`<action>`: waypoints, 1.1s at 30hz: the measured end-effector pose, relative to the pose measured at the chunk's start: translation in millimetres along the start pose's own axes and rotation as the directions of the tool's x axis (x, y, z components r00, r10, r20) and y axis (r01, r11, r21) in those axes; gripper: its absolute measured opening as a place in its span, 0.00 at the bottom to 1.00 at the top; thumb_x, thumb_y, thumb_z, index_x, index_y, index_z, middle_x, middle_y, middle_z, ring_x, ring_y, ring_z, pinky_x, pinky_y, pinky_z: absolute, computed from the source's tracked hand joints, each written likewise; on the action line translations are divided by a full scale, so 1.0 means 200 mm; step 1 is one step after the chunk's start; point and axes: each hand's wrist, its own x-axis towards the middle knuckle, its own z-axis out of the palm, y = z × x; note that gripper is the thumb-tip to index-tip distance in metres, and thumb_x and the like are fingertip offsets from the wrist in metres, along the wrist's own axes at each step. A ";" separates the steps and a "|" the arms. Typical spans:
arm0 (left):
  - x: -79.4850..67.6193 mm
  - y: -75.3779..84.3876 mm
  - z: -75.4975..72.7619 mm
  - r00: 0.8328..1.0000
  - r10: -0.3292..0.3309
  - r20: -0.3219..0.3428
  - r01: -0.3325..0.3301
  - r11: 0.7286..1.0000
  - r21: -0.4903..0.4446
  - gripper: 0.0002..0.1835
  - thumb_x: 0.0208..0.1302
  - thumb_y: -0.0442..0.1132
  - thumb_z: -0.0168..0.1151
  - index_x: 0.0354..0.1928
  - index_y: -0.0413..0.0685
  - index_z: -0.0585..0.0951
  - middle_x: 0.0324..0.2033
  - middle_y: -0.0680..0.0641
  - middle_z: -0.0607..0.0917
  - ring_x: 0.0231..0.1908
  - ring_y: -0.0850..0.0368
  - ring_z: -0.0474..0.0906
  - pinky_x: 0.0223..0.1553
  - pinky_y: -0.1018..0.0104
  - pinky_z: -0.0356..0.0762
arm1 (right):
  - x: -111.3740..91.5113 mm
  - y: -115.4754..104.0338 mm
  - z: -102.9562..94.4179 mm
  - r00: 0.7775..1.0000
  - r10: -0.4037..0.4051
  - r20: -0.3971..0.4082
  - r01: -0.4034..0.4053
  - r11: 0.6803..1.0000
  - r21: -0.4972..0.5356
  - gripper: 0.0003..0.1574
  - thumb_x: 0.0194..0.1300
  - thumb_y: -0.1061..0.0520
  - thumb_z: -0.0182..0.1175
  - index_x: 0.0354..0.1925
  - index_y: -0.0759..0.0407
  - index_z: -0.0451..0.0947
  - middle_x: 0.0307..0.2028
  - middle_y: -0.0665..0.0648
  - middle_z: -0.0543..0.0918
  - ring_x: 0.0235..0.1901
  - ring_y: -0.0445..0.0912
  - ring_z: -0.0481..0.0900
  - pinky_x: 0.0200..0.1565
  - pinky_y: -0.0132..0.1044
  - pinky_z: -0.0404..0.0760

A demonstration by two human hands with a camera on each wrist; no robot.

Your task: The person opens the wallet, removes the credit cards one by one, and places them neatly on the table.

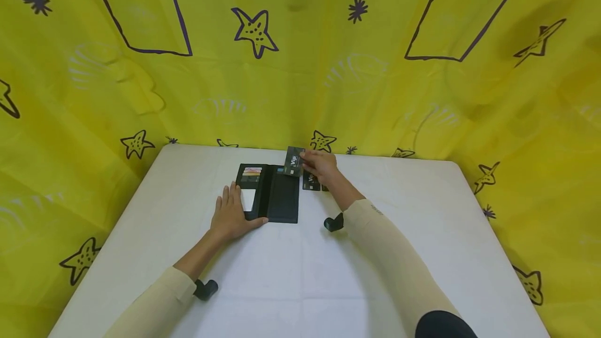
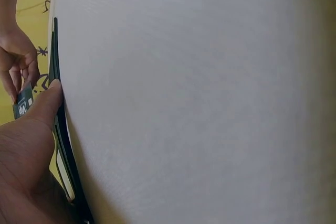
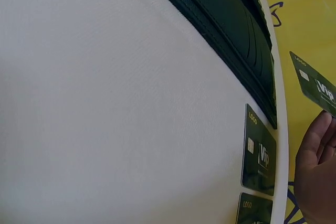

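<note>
A dark bifold wallet (image 1: 283,202) lies unfolded on the white table. Its left side has several cards (image 1: 252,172) in slots and a white insert (image 1: 248,200) below. My left hand (image 1: 230,215) rests on the wallet's lower left, fingers straight, thumb along the bottom edge. Above the wallet's upper right, my right hand (image 1: 320,165) pinches a dark VIP card (image 1: 292,162) by its right edge; the right wrist view shows this raised card (image 3: 315,83) off the table. Beside the wallet lie a VIP card (image 3: 259,150) and another card (image 3: 254,212), partly cut off in that view.
The white table (image 1: 300,275) runs back to a yellow curtain (image 1: 300,93) with drawn stars. Dark camera mounts (image 1: 205,289) sit under both wrists, close to the tabletop.
</note>
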 end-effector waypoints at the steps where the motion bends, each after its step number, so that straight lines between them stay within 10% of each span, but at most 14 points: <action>1: 0.00 0.00 0.00 1.000 -0.002 0.002 0.002 1.000 0.000 0.71 0.57 0.66 0.74 0.80 0.25 0.44 0.81 0.28 0.41 0.80 0.30 0.35 0.78 0.37 0.36 | 0.00 0.00 0.00 1.000 0.000 0.005 0.000 1.000 -0.006 0.24 0.70 0.65 0.69 0.62 0.69 0.81 0.52 0.61 0.85 0.42 0.46 0.84 0.52 0.36 0.86; 14: 0.00 0.00 0.00 1.000 0.010 -0.011 -0.010 1.000 -0.004 0.70 0.56 0.66 0.74 0.80 0.25 0.46 0.81 0.27 0.43 0.80 0.29 0.37 0.78 0.36 0.38 | -0.03 -0.03 -0.08 1.000 0.015 0.022 -0.013 0.998 -0.063 0.25 0.73 0.63 0.67 0.65 0.67 0.79 0.57 0.61 0.82 0.51 0.50 0.81 0.54 0.36 0.85; 33: 0.00 -0.01 0.00 1.000 0.017 -0.011 -0.017 1.000 -0.014 0.70 0.57 0.66 0.74 0.80 0.24 0.46 0.81 0.27 0.42 0.80 0.29 0.36 0.78 0.36 0.37 | -0.06 -0.06 -0.22 0.995 -0.080 0.055 0.089 0.978 -0.188 0.22 0.74 0.64 0.65 0.64 0.64 0.80 0.49 0.60 0.82 0.38 0.44 0.85 0.44 0.32 0.87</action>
